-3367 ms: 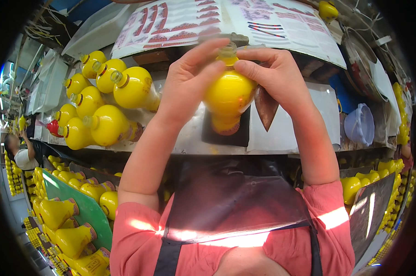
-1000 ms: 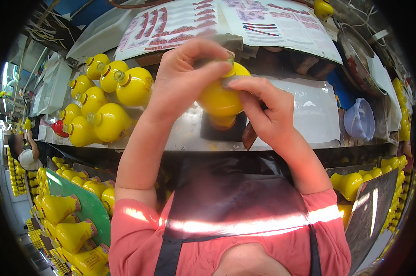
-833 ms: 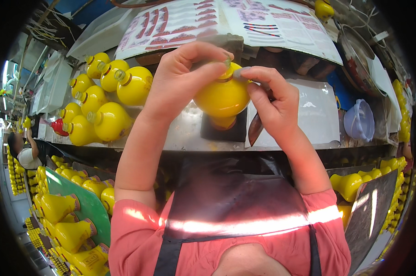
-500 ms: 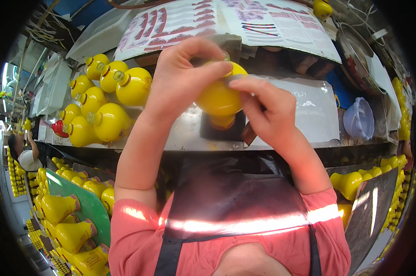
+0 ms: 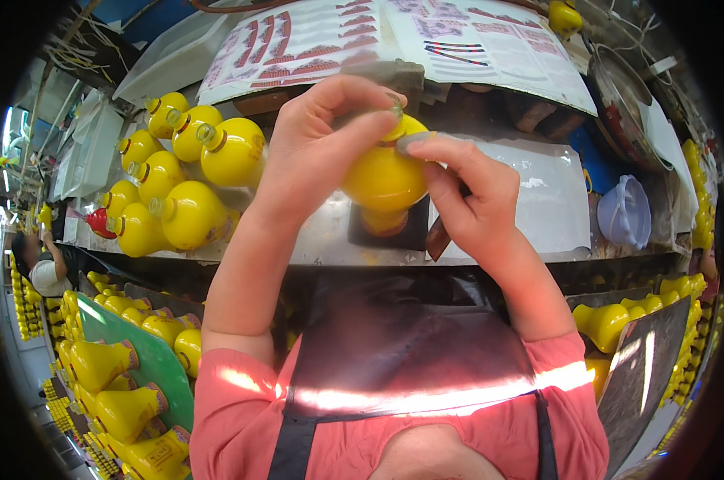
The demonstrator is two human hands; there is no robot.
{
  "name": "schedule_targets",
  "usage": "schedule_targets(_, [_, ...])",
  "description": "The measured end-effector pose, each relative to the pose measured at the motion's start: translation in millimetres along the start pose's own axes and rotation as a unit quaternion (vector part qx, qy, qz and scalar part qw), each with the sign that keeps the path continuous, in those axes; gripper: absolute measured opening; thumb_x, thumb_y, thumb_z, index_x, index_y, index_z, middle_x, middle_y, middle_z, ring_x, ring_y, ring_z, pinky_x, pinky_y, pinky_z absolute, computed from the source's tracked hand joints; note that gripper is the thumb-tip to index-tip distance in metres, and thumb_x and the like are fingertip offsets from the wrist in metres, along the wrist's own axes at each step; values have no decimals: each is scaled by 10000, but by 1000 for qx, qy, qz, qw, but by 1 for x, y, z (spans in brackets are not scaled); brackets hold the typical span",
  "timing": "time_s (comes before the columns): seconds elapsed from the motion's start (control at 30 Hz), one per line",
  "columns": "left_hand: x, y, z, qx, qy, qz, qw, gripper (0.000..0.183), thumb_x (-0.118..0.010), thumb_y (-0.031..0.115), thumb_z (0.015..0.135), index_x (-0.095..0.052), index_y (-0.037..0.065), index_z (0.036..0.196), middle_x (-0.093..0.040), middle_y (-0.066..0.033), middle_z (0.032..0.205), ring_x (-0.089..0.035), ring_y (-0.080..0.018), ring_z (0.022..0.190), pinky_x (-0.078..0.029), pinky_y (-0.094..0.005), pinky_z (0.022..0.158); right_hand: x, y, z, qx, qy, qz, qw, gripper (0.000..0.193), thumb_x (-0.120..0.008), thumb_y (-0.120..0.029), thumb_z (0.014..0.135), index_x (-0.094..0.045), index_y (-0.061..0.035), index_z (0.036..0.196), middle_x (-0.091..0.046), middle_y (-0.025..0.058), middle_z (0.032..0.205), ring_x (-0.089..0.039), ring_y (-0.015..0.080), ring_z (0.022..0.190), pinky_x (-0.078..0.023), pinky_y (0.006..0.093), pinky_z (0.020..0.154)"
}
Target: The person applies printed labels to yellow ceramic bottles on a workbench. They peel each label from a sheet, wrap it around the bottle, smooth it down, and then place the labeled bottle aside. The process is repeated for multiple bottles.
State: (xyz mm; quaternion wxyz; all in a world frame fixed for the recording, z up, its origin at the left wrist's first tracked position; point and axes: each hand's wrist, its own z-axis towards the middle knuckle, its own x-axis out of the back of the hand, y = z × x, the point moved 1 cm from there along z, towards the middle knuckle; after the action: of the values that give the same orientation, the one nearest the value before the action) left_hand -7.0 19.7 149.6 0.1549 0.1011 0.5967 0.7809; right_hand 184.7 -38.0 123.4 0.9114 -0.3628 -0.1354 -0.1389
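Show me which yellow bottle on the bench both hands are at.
The bottle on the black pad, with the left hand at its neck and the right hand by its upper side; the other bottles are bunched further left.

Gotta say, that gourd-shaped bottle (image 5: 384,182) is seriously glossy yellow. White printed sheets (image 5: 330,40) have wine-red strips and purplish patches. Otherwise: black pad (image 5: 415,230), blackish apron (image 5: 410,336), coral-pink shirt (image 5: 230,408), pale lavender pail (image 5: 627,214), plain green board (image 5: 142,340).
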Motion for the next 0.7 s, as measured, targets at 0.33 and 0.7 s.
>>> schedule_targets(0.33, [2, -3, -3, -128, 50, 151, 979, 139, -780, 67, 837, -746, 40, 969, -742, -56, 1026, -657, -189, 1010, -493, -328, 953, 4, -10, 2, -75, -25, 37, 996, 224, -626, 20, 924, -727, -69, 1104, -743, 88, 919, -619, 125, 633, -475, 259, 590])
schedule_targets(0.7, [6, -5, -5, -222, 33, 195, 955, 155, -811, 81, 783, -755, 78, 928, -742, -51, 938, -660, -240, 937, -483, -366, 913, 15, -4, 41, -319, -101, 223, 916, 299, -590, -142, 978, -665, -12, 1236, -607, -42, 742, -434, 5, 496, -335, 179, 500])
